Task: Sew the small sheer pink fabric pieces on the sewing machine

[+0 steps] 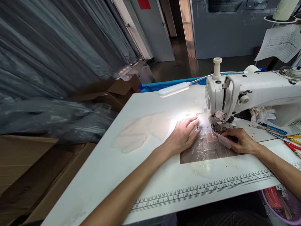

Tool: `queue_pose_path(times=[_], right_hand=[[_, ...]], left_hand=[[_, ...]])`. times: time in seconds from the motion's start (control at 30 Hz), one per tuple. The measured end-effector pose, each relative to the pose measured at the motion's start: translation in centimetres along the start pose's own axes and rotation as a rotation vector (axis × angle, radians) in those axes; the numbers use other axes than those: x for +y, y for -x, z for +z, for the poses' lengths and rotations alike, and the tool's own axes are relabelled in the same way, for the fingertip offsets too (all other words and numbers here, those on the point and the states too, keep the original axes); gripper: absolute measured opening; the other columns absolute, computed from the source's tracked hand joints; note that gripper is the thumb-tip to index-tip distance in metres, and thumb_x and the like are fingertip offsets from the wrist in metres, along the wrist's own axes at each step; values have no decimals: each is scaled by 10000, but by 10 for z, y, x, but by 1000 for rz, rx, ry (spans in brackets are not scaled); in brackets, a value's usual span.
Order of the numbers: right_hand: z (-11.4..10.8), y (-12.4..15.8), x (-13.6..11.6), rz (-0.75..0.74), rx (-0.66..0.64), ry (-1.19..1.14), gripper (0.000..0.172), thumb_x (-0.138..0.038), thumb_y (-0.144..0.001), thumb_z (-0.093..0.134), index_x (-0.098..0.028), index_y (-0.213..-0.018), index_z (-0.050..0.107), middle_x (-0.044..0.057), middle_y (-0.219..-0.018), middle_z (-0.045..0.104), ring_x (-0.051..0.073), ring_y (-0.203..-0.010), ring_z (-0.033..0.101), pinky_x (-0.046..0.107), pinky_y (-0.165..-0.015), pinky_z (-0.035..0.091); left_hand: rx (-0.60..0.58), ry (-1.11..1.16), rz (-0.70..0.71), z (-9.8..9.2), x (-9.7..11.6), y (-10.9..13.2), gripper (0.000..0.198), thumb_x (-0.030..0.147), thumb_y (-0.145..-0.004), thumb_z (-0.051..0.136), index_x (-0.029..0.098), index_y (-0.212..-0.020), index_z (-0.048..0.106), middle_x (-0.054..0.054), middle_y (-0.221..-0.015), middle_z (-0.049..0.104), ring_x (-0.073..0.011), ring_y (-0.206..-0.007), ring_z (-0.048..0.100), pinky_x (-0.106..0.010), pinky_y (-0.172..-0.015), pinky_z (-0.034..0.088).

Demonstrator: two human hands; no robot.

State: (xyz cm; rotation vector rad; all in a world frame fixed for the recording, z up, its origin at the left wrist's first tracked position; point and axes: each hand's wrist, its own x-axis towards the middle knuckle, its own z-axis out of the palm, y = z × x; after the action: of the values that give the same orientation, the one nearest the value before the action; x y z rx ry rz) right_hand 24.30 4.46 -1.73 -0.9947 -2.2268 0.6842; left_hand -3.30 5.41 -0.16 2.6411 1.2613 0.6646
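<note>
A white sewing machine [261, 92] stands on the right of the table, its needle area over a shiny metal plate [199, 153]. My left hand [183, 135] lies spread out to the left of the needle, fingertips on a thin, sheer white piece of fabric [202, 119]. On the right of the needle, my right hand [243, 140] pinches a pale edge of fabric between thumb and fingers. Sheer cut fabric pieces [141, 131] lie flat on the table to the left. A lit lamp [174, 90] shines on the work spot.
A printed ruler strip [204, 190] runs along the table's [105, 175] front edge. Blue tweezers or a pen [272, 128], yellow-handled scissors [293, 138] and a red tool lie at the right. Cardboard boxes [56, 175] stand left; a purple basket [277, 213] sits below right.
</note>
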Motion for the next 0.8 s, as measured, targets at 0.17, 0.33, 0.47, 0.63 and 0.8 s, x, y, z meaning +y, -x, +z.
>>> queue_pose_path(times=[0.17, 0.33, 0.47, 0.63, 0.8], right_hand=[[3, -6, -16, 229, -35, -155, 396, -509, -917, 552, -163, -868, 737, 17, -652, 632, 123, -543, 498, 261, -492, 372], [16, -24, -48, 435, -110, -346, 414, -551, -870, 614, -162, -734, 651, -21, -580, 511, 98, -513, 431, 238, -457, 339], [17, -33, -64, 304, -319, -590, 388, -499, -902, 582, -158, -1057, 683, 11, -724, 615, 114, -596, 524, 238, -523, 439], [2, -18, -45, 68, -225, -25, 328, -310, -968, 475, -160, -1170, 685, 58, -815, 663, 148, -653, 572, 298, -632, 495], [3, -2, -17, -250, -258, 343, 351, -284, -990, 455, -165, -1241, 670, 158, -1096, 620, 275, -1016, 573, 455, -868, 521]], left_hand=[[-38, 467, -311, -7, 27, 21, 392, 433, -945, 492, 147, -1161, 649, -56, -813, 674, -138, -624, 609, -268, -550, 519], [-149, 970, -634, -5, 33, 18, 617, 676, -868, 505, 115, -1065, 669, -93, -828, 687, -143, -581, 630, -258, -479, 529], [-171, 1074, -716, -8, 29, 17, 726, 728, -820, 534, 91, -1153, 629, -81, -806, 680, -160, -612, 653, -300, -563, 582], [-164, 908, -772, -14, 30, 25, 734, 506, -756, 741, 135, -1344, 505, -17, -800, 665, -164, -660, 669, -295, -587, 598], [-66, 788, -742, -8, 28, 24, 581, 328, -761, 714, 146, -1288, 549, 33, -701, 630, -133, -572, 635, -272, -554, 582]])
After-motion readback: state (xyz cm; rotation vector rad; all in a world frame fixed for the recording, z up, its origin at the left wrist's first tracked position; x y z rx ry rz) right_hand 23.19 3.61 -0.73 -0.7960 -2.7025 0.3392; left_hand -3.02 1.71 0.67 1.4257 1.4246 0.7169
